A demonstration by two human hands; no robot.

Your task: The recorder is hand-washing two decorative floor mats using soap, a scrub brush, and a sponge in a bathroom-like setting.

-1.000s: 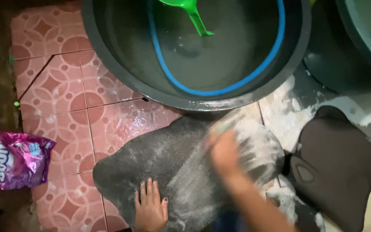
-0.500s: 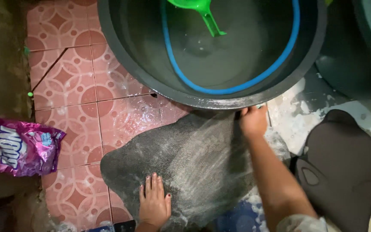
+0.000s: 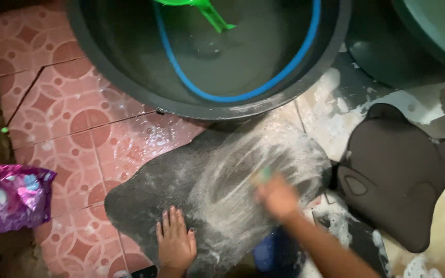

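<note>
A dark grey, soapy rubber floor mat point(image 3: 202, 190) lies flat on the wet pink patterned floor tiles point(image 3: 73, 113), just below a large black plastic basin of water point(image 3: 130, 87). The left hand point(image 3: 175, 242) presses flat on the mat's near edge, fingers spread. The right hand point(image 3: 276, 195) is blurred over the mat's lathered right side, closed around something small and greenish; its exact grip cannot be told. A second dark mat point(image 3: 397, 180) lies to the right, a purple detergent bag point(image 3: 9, 198) to the left.
</note>
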